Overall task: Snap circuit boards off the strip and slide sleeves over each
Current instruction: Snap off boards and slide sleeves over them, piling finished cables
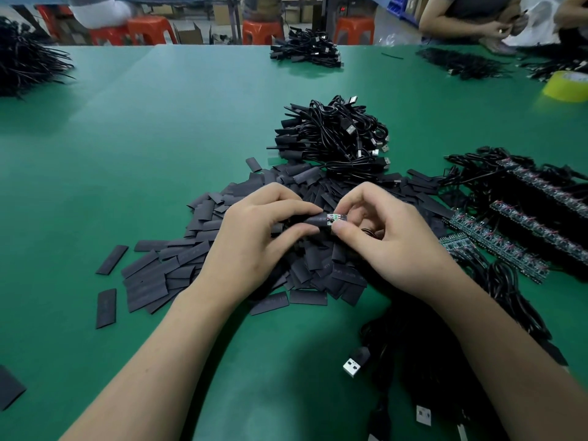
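Note:
My left hand [257, 237] pinches a black sleeve [313, 220] between thumb and fingers. My right hand [385, 230] pinches a small green circuit board [334, 218] whose left part sits inside that sleeve. Both hands hover over a heap of flat black sleeves [178, 268] on the green table. Strips of joined circuit boards [509, 246] with black cables lie to the right. The cable of the held board is mostly hidden under my right hand.
A pile of sleeved USB cables [337, 138] lies just behind the hands. Loose USB plugs [354, 366] and black cables lie at the near right. More cable heaps [305, 49] sit at the far edge, a yellow tape roll [566, 85] far right, another person's hands [499, 30] beyond.

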